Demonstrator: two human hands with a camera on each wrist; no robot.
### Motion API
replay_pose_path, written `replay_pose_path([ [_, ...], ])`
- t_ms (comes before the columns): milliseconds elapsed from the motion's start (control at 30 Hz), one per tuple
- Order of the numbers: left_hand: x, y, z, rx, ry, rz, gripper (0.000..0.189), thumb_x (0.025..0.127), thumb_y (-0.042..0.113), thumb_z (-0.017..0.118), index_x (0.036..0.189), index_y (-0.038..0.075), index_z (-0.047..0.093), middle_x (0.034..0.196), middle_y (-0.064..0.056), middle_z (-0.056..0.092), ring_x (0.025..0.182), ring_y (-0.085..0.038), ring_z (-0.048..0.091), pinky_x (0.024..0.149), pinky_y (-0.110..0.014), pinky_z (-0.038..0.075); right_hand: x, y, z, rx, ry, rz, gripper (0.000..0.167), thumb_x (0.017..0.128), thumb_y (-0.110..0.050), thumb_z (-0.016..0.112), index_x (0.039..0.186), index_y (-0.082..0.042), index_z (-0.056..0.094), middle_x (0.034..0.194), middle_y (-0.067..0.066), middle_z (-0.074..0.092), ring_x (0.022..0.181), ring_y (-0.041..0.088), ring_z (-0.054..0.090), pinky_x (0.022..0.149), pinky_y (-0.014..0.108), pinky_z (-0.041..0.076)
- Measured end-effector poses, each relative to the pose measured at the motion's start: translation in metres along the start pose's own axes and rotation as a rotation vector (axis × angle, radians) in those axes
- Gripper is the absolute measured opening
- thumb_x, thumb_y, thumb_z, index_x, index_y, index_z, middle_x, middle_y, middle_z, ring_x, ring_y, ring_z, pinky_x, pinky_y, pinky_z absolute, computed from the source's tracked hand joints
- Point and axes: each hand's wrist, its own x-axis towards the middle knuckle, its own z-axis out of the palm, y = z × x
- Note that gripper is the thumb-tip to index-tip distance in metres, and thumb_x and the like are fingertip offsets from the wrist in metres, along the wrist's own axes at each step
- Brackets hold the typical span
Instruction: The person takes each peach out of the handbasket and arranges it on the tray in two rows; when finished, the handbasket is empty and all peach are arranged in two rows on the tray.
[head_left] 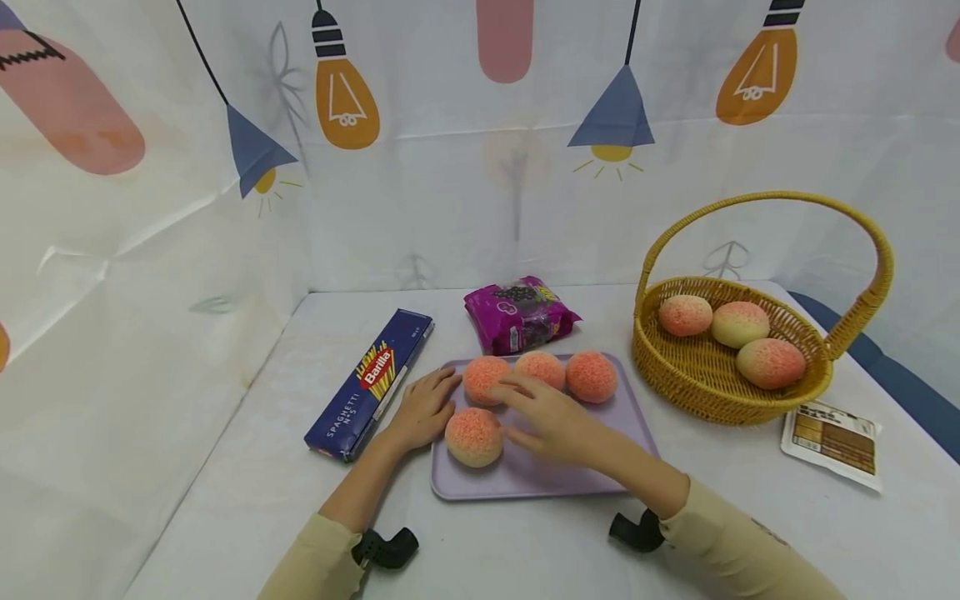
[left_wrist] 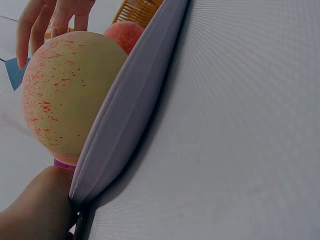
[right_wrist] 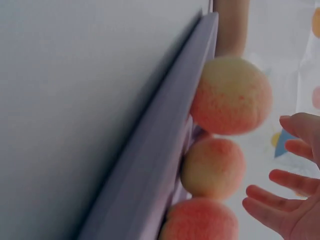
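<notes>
On a lilac tray (head_left: 540, 479) lie several peaches: a front-left peach (head_left: 474, 437) and a row behind it with a left peach (head_left: 485, 380), a middle peach (head_left: 542, 368) and a right peach (head_left: 592, 377). My left hand (head_left: 424, 410) rests at the tray's left edge, beside the front-left peach. Above the tray hovers my right hand (head_left: 551, 421), fingers spread and slightly bent, near the front-left and back-left peaches. In the right wrist view, the fingers (right_wrist: 295, 182) stand apart from the peaches, with nothing between them.
A yellow wicker basket (head_left: 693, 396) with a tall handle holds several peaches at the right. A blue spaghetti box (head_left: 370, 383) lies left of the tray. Behind it sits a purple packet (head_left: 519, 315). A flat brown-and-white pouch (head_left: 832, 443) lies beside the basket.
</notes>
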Motion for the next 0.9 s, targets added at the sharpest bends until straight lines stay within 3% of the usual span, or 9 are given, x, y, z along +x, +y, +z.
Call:
replay_pose_path([
  [267,0.0,0.001,-0.001,0.004,-0.018,-0.01,0.044,0.09,0.015,0.048,0.133,0.006,0.046,0.142,-0.014,0.036,0.131,-0.033,0.028,0.103,-0.052,0.019,-0.01,0.018,-0.018,0.019,0.181,-0.018,0.043,0.081,-0.014,0.069,0.121,-0.007,0.056,0.122,0.012,0.051,0.104,0.022,0.054,0.081,0.034,0.049],
  [400,0.0,0.001,-0.001,-0.004,-0.017,-0.014,0.044,0.09,0.015,0.048,0.133,0.006,0.046,0.142,-0.014,0.036,0.131,-0.033,0.028,0.103,-0.053,0.018,-0.016,0.026,-0.024,0.021,0.233,0.039,0.043,0.08,-0.013,0.069,0.121,-0.009,0.056,0.121,0.013,0.053,0.1,0.024,0.055,0.076,0.035,0.05],
  [633,-0.001,0.0,-0.001,-0.001,-0.02,-0.024,0.044,0.09,0.016,0.047,0.134,0.007,0.045,0.142,-0.014,0.036,0.131,-0.032,0.028,0.103,-0.052,0.018,-0.026,0.04,-0.033,-0.035,0.344,0.143,0.038,0.077,-0.007,0.07,0.114,-0.005,0.061,0.114,0.011,0.056,0.104,0.028,0.055,0.084,0.043,0.047],
  [767,-0.001,0.0,-0.001,-0.001,-0.02,-0.021,0.045,0.09,0.016,0.047,0.134,0.007,0.045,0.142,-0.014,0.036,0.131,-0.032,0.028,0.103,-0.052,0.018,-0.034,0.044,-0.042,-0.053,0.355,0.241,0.036,0.08,-0.008,0.068,0.115,-0.006,0.06,0.115,0.011,0.055,0.103,0.029,0.056,0.08,0.043,0.048],
  [900,-0.001,0.001,-0.001,-0.004,-0.02,-0.017,0.045,0.09,0.015,0.048,0.134,0.007,0.045,0.142,-0.014,0.035,0.131,-0.032,0.028,0.103,-0.052,0.018,-0.041,0.051,-0.05,-0.065,0.376,0.279,0.036,0.079,-0.005,0.066,0.114,-0.004,0.06,0.114,0.015,0.054,0.1,0.031,0.055,0.077,0.045,0.047],
])
